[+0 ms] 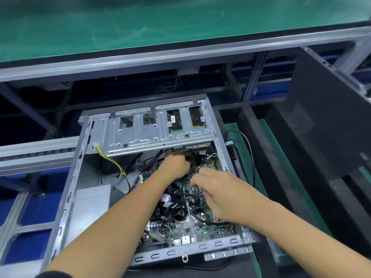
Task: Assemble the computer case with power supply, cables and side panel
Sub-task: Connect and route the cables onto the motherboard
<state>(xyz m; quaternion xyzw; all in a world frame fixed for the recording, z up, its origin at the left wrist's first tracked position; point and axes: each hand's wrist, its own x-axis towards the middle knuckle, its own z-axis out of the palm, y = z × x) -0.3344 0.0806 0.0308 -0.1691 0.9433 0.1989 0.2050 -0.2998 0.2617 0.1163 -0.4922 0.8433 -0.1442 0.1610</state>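
We cannot see what the left hand (176,164) fingers grasp under the drive cage (152,131); side panel (329,121) runs off-frame

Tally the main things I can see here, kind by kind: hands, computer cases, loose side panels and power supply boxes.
Hands: 2, left hand and right hand
Computer case: 1
Side panel: 1
Power supply: 1
Total: 5

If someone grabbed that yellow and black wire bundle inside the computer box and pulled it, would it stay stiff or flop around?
Probably floppy: the yellow and black wire bundle already droops and curves down through the computer box. It looks thin, so likely light. A white plug sits loose at its top end and would probably swing, while the lower end runs toward the gray power box, so it may tug back.
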